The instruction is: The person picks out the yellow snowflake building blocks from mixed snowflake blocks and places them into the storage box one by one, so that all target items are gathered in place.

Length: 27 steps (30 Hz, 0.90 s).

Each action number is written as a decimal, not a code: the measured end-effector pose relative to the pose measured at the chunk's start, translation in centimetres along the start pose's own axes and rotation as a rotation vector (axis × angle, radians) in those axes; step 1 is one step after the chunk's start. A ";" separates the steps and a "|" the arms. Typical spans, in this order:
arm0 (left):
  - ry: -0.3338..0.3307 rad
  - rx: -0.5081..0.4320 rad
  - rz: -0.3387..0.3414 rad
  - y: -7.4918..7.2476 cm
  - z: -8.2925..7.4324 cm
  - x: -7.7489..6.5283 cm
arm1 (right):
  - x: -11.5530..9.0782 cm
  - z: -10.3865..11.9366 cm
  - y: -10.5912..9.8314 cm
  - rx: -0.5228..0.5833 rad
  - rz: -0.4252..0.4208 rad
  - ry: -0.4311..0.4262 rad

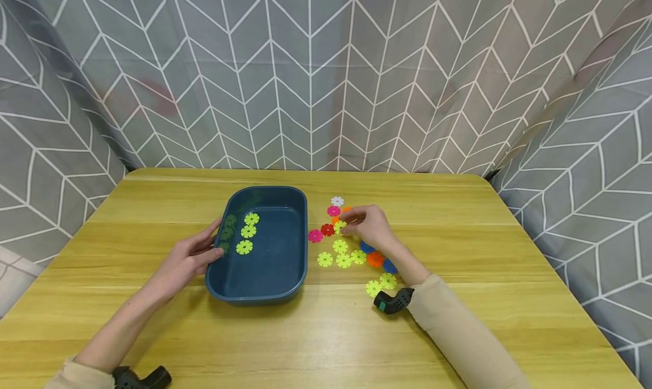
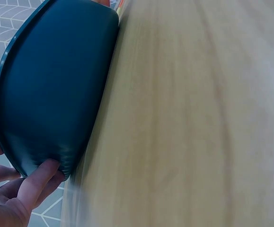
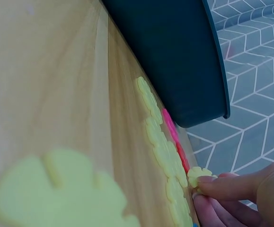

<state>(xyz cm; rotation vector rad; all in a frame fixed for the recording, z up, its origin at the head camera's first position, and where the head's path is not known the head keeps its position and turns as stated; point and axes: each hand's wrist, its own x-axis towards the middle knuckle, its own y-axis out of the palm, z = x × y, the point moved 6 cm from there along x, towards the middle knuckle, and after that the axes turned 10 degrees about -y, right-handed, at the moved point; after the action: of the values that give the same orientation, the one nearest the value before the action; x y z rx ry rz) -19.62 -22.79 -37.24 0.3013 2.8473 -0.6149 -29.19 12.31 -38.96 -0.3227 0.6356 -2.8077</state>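
Observation:
My left hand grips the left side of a dark blue plastic basin, thumb at the rim. In the left wrist view, fingers press against its outer wall. Three yellow notched discs lie inside, the nearest disc mirrored in the wall. My right hand pinches another yellow notched disc between thumb and fingers, right of the basin. Around that hand lie a red disc, a pink disc, an orange disc, a blue disc and several yellow ones.
Two yellow discs lie nearer me, by the right wrist's black camera. A white disc and a second pink disc are at the far end of the spread. Behind the wooden table hangs a grey patterned curtain.

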 end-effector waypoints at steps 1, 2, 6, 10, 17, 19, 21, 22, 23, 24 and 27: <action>0.002 -0.001 0.002 0.0 0.0 0.0 | 0.0 -0.1 0.0 0.004 0.001 0.003; 0.003 -0.003 0.006 0.0 0.0 0.0 | 0.0 -0.1 0.0 0.005 0.001 0.004; 0.010 -0.016 0.015 0.1 -0.1 0.0 | 0.0 -0.2 0.0 0.007 0.007 0.007; 0.012 -0.018 0.015 0.1 -0.1 0.0 | 0.0 -0.2 -0.1 0.003 0.009 0.011; 0.006 -0.001 0.002 0.1 0.0 0.0 | -0.1 -0.1 -0.2 -0.001 0.004 0.015; 0.007 0.001 0.001 0.1 -0.1 0.0 | -0.1 -0.1 -0.2 0.004 0.007 0.020; 0.012 0.003 0.002 0.1 -0.1 0.1 | -0.2 -0.1 -0.2 0.014 0.009 0.027; 0.013 0.003 0.003 0.1 -0.1 0.0 | -0.1 -0.1 -0.2 0.021 0.011 0.032; 0.012 0.002 0.003 0.1 -0.1 0.0 | -0.1 -0.2 -0.3 0.030 0.013 0.036; 0.013 0.001 0.004 0.1 -0.1 0.0 | -0.1 -0.2 -0.3 0.040 0.015 0.040; 0.011 -0.001 0.006 0.1 -0.1 -0.1 | -0.2 -0.3 -0.3 0.077 0.019 0.055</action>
<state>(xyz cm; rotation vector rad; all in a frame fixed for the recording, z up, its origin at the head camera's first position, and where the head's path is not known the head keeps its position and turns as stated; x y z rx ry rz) -19.54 -22.72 -37.19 0.3138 2.8563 -0.6125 -29.17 12.71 -39.11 -0.2246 0.5368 -2.8226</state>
